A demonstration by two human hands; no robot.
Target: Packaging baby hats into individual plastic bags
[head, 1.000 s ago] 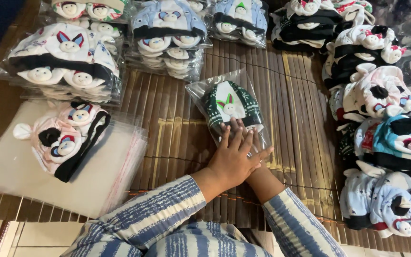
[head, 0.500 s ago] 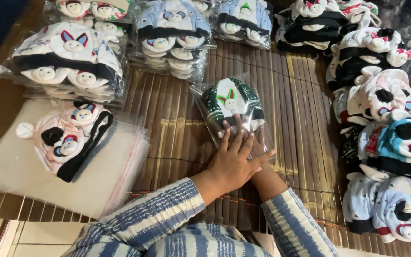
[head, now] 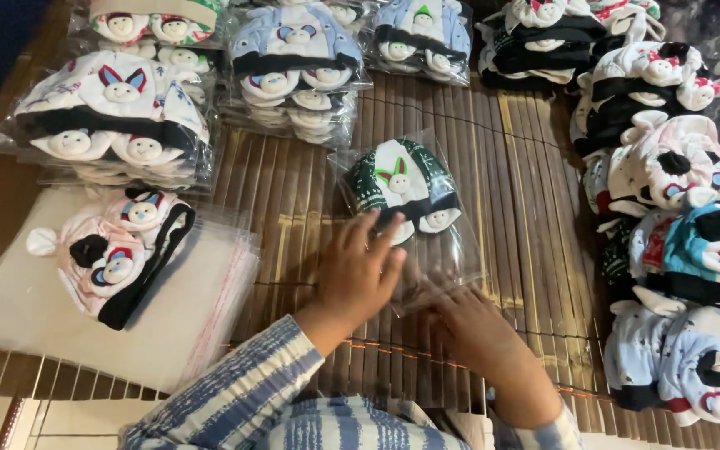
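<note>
Flat left hand (head: pixel 358 271) on clear bag (head: pixel 410 218)

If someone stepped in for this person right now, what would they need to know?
Left hand: flat on the lower part of a clear bag, fingers spread, beside the green hat inside.
Right hand: at the bag's open near end, touching the plastic flap.
Done: green hat is inside the bag; bagged stacks lie further back.
Left: flap not yet closed; a pink hat lies unbagged on the spare bags; loose hats sit at the right.
</note>
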